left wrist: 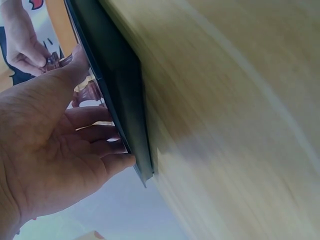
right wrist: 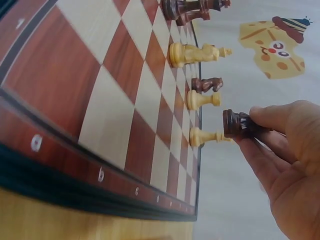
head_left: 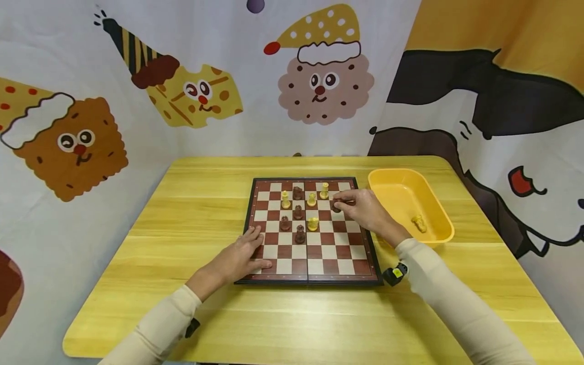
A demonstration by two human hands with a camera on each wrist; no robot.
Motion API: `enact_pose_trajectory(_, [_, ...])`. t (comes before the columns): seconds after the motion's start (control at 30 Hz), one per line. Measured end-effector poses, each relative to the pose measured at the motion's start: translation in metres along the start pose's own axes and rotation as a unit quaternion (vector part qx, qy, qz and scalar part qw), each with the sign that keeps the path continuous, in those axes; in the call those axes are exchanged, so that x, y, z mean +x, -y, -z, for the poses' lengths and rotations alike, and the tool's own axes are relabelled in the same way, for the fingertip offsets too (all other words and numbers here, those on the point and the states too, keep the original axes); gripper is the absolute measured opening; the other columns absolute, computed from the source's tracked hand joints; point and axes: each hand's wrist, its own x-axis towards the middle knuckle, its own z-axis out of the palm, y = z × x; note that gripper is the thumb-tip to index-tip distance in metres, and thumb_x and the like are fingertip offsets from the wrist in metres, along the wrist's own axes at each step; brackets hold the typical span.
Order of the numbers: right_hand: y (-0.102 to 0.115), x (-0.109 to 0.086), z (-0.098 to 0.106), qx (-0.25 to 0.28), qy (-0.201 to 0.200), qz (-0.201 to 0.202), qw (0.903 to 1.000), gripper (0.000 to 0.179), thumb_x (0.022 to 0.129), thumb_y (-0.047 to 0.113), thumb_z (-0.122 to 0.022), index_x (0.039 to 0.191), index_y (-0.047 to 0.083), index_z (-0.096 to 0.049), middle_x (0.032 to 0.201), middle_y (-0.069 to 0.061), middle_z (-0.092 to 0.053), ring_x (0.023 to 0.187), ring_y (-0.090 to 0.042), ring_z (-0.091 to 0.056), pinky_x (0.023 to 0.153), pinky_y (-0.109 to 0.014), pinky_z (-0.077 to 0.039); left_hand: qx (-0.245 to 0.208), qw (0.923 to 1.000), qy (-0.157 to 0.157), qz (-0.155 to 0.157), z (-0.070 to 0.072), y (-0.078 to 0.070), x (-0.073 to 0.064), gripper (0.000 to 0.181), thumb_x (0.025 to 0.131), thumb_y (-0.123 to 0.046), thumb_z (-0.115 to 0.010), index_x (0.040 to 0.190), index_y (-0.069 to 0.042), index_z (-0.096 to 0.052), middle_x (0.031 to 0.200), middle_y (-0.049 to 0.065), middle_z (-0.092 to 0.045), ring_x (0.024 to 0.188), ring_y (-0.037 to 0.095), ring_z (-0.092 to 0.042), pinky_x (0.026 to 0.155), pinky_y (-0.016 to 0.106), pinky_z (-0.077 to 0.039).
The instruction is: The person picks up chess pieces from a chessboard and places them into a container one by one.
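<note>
My right hand (head_left: 363, 207) pinches a dark brown chess piece (right wrist: 240, 125) between thumb and fingers, base toward the board; its top is hidden by the fingers. In the right wrist view a gap shows between that base and the chessboard (head_left: 326, 252). My left hand (head_left: 237, 255) rests on the board's left edge near the front corner, fingers spread. On the board stand several brown pieces, among them a front one (head_left: 299, 234) and a knight (right wrist: 207, 84) at the back. Several yellow pieces stand among them, including a knight (head_left: 313, 223) and a rook (head_left: 324, 190).
A yellow plastic tray (head_left: 392, 177) stands right of the board, with one yellow chess piece (head_left: 418, 223) lying on its side in it. The board lies on a wooden table (head_left: 191, 203). A curtain printed with cartoon figures (head_left: 255, 142) hangs behind.
</note>
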Motion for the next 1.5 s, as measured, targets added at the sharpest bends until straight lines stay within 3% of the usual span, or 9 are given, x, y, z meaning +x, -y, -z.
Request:
enact_pose_trajectory(0.43, [-0.004, -0.007, 0.011, -0.021, -0.034, 0.000, 0.9992, 0.021, 0.098, 0.011, -0.071, 0.116, 0.002, -0.076, 0.105, -0.011, -0.075, 0.090, -0.024, -0.072, 0.072, -0.042, -0.060, 0.012, 0.9999, -0.004, -0.008, -0.001, 0.000, 0.001, 0.081, 0.096, -0.045, -0.069, 0.150, 0.010, -0.042, 0.160, 0.028, -0.025, 0.149, 0.041, -0.020, 0.114, 0.054, -0.031])
enact_pose_trajectory(0.7, [-0.011, -0.014, 0.020, -0.034, -0.038, -0.027, 0.9983, 0.024, 0.098, 0.011, -0.070, 0.119, 0.000, -0.074, 0.107, -0.016, -0.075, 0.093, -0.030, -0.072, 0.068, -0.041, -0.060, -0.002, 1.0000, 0.001, -0.004, 0.000, -0.001, 0.001, 0.081, 0.095, -0.045, -0.070, 0.149, 0.010, -0.043, 0.160, 0.028, -0.025, 0.149, 0.042, -0.020, 0.114, 0.054, -0.031])
enact_pose_trajectory(1.07, [-0.027, -0.021, 0.029, -0.044, -0.073, -0.003, 0.9964, 0.022, 0.099, 0.010, -0.069, 0.116, -0.002, -0.074, 0.105, -0.017, -0.075, 0.094, -0.035, -0.073, 0.078, -0.050, -0.060, 0.008, 0.9998, -0.014, -0.013, 0.000, 0.001, -0.001, 0.081, 0.095, -0.048, -0.068, 0.148, 0.009, -0.045, 0.159, 0.028, -0.027, 0.149, 0.042, -0.022, 0.113, 0.054, -0.032])
enact_pose_trajectory(1.5, [-0.041, -0.041, 0.047, -0.048, -0.087, 0.002, 0.9951, 0.018, 0.098, 0.006, -0.068, 0.112, -0.005, -0.075, 0.099, -0.018, -0.075, 0.084, -0.030, -0.075, 0.076, -0.045, -0.060, 0.012, 0.9998, -0.013, -0.010, -0.002, -0.001, 0.000, 0.081, 0.095, -0.045, -0.070, 0.147, 0.011, -0.045, 0.158, 0.030, -0.028, 0.148, 0.043, -0.023, 0.111, 0.054, -0.035])
